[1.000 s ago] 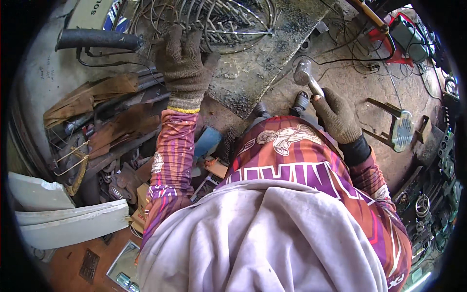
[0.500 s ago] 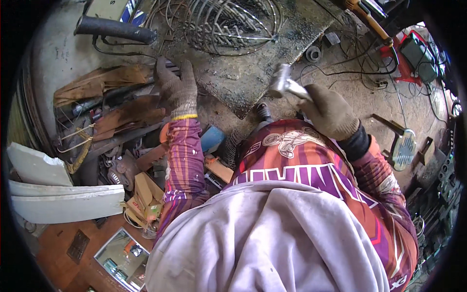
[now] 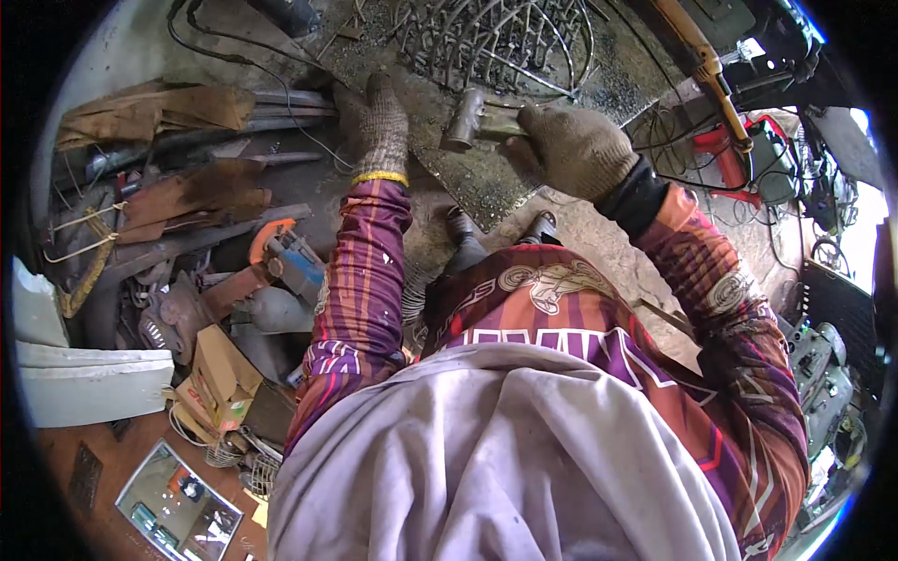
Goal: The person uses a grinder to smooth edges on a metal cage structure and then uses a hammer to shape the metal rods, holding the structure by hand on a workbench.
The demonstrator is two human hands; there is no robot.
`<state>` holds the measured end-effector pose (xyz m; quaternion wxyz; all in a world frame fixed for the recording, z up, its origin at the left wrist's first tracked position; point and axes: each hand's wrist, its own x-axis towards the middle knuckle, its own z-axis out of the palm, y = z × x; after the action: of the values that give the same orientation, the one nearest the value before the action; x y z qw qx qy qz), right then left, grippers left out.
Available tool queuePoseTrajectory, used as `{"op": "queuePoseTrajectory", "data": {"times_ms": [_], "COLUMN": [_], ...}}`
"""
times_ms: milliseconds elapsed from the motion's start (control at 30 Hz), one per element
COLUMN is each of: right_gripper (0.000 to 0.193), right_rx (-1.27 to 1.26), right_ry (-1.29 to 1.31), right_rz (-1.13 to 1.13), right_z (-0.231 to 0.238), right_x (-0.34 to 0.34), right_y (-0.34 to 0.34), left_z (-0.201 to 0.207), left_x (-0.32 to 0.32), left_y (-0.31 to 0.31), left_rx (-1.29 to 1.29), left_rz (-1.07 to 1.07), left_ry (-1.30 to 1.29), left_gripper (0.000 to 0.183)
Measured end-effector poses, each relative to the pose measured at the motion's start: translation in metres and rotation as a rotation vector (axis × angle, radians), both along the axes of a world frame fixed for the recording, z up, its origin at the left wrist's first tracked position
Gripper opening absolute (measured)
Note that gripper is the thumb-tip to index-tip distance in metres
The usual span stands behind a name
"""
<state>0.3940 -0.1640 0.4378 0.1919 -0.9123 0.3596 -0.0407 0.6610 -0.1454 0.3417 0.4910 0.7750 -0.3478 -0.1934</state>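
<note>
My right hand (image 3: pixel 580 150), in a knitted work glove, is closed round the handle of a hammer (image 3: pixel 461 120). The steel hammer head hangs over the near corner of a gritty metal worktop (image 3: pixel 500 192). My left hand (image 3: pixel 376 131), gloved with a yellow cuff edge, is at the worktop's left edge. Its thumb and fingers are apart and I see nothing between them; some fingertips are in shadow. Beyond both hands, a round frame of bent metal rods (image 3: pixel 505 42) rests on the worktop.
Left of me are brown sheets (image 3: pixel 154 112), metal bars, an open cardboard box (image 3: pixel 220 379) and white curved panels (image 3: pixel 94 383). A framed mirror (image 3: pixel 178 505) lies lower left. At right are an orange-brown tool (image 3: pixel 692 42), cables and a red-and-green machine (image 3: pixel 744 164).
My right hand has swung the hammer left and farther over the worktop. My left hand has shifted slightly right and away from me. The whole view has turned a little.
</note>
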Motion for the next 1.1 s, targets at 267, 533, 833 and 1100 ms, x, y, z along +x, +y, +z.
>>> {"op": "queuePoseTrajectory", "data": {"times_ms": [267,533,833,1100], "right_gripper": [0.034,0.038,0.042,0.043], "right_rx": [0.118,0.091,0.026,0.233], "right_ry": [0.163,0.099,0.118,0.084], "right_rz": [0.171,0.05,0.013,-0.026], "right_z": [0.026,0.016,0.012,0.02], "right_x": [0.017,0.021,0.016,0.008], "right_y": [0.016,0.021,0.001,0.049], "left_z": [-0.009,-0.012,0.002,-0.005], "left_x": [0.005,0.001,0.001,0.001], "left_y": [-0.004,-0.005,-0.001,0.0], "left_rx": [-0.109,-0.124,-0.065,-0.082], "left_rz": [-0.02,-0.005,-0.029,0.02], "left_ry": [0.034,0.054,-0.058,-0.117], "left_gripper": [0.073,0.072,0.068,0.078]}}
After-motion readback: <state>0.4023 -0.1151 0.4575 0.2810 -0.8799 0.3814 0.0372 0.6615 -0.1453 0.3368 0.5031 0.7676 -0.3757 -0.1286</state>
